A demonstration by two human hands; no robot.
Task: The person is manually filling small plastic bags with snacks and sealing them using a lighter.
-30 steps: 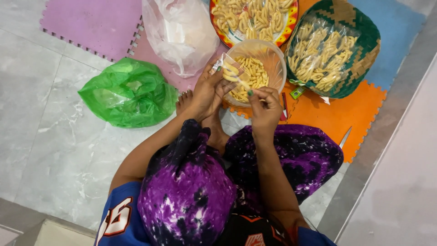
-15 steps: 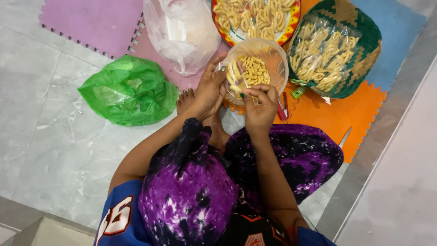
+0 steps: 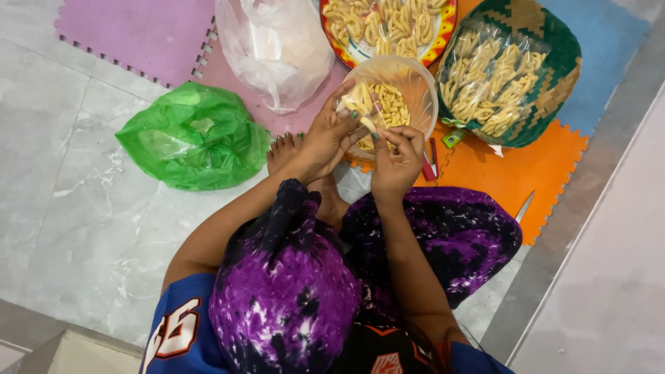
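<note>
Snack sticks (image 3: 361, 102) sit inside a small clear packet (image 3: 360, 107), held just above the near rim of the clear plastic bowl (image 3: 419, 86) in the upper centre of the frame. Compared with one second ago, the packet has risen slightly and now holds more sticks; this indicates that filling is well advanced. The left hand (image 3: 322, 138) is raised from the lap, palm turned inward, fingers pinching the packet at its left edge. The right hand (image 3: 395, 156) is bent at the wrist, fingers pressed together in a pinch at the packet mouth; whether they grip a stick or only the film cannot be determined. Above the bowl lies a patterned plate (image 3: 443, 31) of loose sticks. At upper right, a woven basket (image 3: 561, 76) carries filled packets. A green bag (image 3: 194, 135) lies on the floor at left.
</note>
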